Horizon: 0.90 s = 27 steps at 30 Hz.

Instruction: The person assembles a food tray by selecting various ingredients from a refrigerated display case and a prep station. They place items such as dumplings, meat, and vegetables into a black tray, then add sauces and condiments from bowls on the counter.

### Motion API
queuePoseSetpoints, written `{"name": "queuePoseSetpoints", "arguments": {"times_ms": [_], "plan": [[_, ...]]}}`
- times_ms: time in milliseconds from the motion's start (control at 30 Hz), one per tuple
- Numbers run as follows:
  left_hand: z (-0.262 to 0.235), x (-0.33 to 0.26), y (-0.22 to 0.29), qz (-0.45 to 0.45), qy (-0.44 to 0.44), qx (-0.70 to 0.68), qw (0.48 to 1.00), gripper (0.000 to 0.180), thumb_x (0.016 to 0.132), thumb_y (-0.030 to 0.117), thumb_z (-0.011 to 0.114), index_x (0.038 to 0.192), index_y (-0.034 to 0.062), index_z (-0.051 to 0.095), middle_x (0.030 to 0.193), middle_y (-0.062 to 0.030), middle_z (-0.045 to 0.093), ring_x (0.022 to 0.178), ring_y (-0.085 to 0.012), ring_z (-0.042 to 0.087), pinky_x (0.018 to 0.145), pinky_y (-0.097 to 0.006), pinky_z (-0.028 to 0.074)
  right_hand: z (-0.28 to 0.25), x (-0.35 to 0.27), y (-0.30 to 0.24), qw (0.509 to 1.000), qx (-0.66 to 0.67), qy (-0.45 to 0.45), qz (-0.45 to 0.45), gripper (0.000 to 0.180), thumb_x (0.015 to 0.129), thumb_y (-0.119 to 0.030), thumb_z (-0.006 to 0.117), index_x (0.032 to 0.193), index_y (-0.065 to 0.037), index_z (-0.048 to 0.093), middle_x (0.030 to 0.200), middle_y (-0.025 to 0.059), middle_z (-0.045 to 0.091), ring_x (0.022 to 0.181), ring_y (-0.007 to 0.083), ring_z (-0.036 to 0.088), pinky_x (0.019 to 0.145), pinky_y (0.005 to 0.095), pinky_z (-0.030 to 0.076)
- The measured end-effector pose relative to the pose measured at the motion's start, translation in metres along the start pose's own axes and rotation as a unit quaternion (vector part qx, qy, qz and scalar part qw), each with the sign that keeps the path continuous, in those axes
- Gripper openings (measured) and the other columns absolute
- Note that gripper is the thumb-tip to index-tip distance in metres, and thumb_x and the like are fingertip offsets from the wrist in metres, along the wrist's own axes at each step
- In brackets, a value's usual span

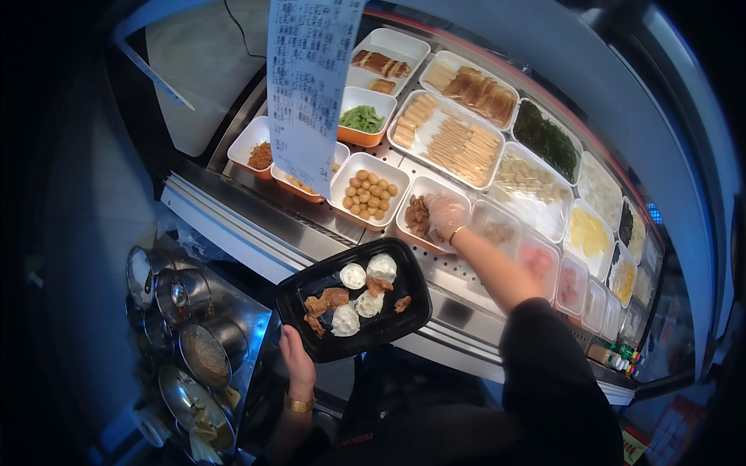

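My left hand (296, 359) grips the near corner of a black plastic tray (404, 307) and holds it level in front of the display case. On the tray lie several white round dumplings and brown meat pieces. My right hand (444, 217), in a clear plastic glove, reaches into a white container (410, 198) of brown meat pieces in the case's front row. Whether its fingers hold a piece is hidden. A gold bracelet sits on each wrist.
The chilled case holds many white containers: round tan balls (370, 194), green vegetables (362, 119), sliced tofu strips (463, 146), dark seaweed (546, 140). A long paper receipt (309, 85) hangs over the case's left end. Metal pots and lids (190, 342) stand at lower left.
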<state>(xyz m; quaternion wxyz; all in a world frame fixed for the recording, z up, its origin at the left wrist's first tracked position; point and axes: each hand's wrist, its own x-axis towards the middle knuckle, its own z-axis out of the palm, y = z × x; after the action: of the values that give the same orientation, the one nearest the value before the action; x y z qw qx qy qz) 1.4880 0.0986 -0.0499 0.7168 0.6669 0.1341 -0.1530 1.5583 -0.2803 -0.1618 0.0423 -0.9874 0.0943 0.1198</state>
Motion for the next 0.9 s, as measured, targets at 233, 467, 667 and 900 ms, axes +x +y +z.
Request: {"name": "queuePoseSetpoints", "arguments": {"times_ms": [233,467,667,900], "plan": [[-0.006,-0.006,-0.004,-0.009,0.025,0.007,1.000,0.045,0.093,0.033,0.032,0.118,-0.0042,0.039,0.119,-0.0092,0.043,0.108,-0.0139,0.041,0.093,-0.026,0.031,-0.007,0.005,-0.013,0.995,0.032,0.041,0.080,0.016,0.069,-0.013,0.052,0.078,-0.003,0.060,0.077,0.0184,0.061,0.076,0.0297,0.060,0.067,0.0392,0.048],[0.002,-0.001,0.001,-0.006,0.017,0.017,1.000,0.045,0.094,0.033,0.032,0.117,-0.0047,0.041,0.117,-0.0088,0.045,0.107,-0.0128,0.041,0.093,-0.025,0.030,0.013,0.035,-0.026,0.964,0.223,0.012,0.144,0.027,0.069,-0.027,0.052,0.079,-0.003,0.061,0.081,0.0180,0.060,0.081,0.0306,0.058,0.072,0.0367,0.045],[0.007,0.003,0.000,0.018,0.016,0.025,0.999,0.043,0.094,0.032,0.031,0.115,-0.0044,0.042,0.116,-0.0086,0.046,0.105,-0.0128,0.043,0.091,-0.025,0.032,-0.015,0.020,-0.020,0.974,0.175,-0.083,0.118,0.027,0.069,-0.028,0.052,0.078,-0.005,0.063,0.082,0.0159,0.061,0.082,0.0283,0.058,0.076,0.0340,0.044],[0.027,0.007,0.020,0.021,-0.007,0.038,0.999,0.044,0.095,0.031,0.028,0.114,-0.0052,0.043,0.112,-0.0088,0.049,0.101,-0.0130,0.045,0.088,-0.026,0.035,-0.006,0.018,0.025,0.988,0.104,-0.106,0.045,0.029,0.068,-0.026,0.056,0.082,-0.002,0.063,0.088,0.0177,0.060,0.085,0.0269,0.058,0.074,0.0337,0.046]]}}
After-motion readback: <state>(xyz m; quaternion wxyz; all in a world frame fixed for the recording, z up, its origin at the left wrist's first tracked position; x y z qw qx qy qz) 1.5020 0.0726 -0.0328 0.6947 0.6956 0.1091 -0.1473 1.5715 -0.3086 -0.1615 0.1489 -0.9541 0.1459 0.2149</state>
